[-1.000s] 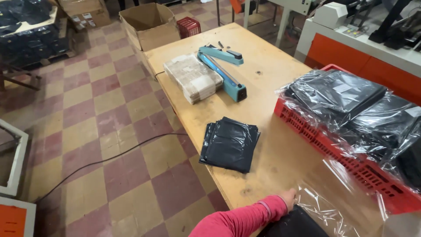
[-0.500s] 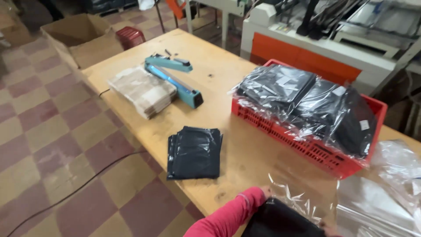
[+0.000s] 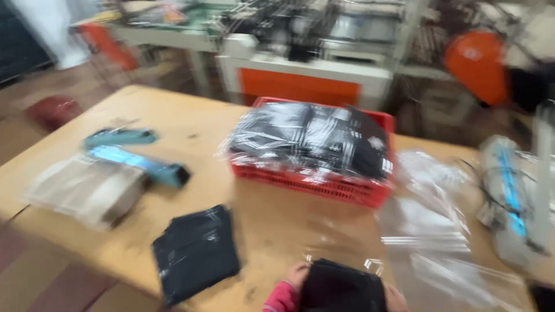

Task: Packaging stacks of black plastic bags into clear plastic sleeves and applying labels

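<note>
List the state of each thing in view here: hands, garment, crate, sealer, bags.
Left hand: gripping the folded black garment's edge.
Right hand: on the garment's other side, mostly hidden.
Black garment: folded, held in both hands.
Red crate: heaped with bagged black garments.
Bagged garment: lying flat on the table.
Teal sealer: arm looks raised, blurred.
Clear bags: empty, lying loose.

A small packing workshop, we reckon.

We see a bare wooden table (image 3: pixel 272 231) carrying a red crate (image 3: pixel 312 188) heaped with black goods in clear bags, a teal heat sealer (image 3: pixel 136 159), a stack of clear bags (image 3: pixel 87 190) and loose plastic sleeves (image 3: pixel 428 231). Behind it we make out a white and orange machine (image 3: pixel 300 81) and cluttered benches, though the view is blurred.
</note>
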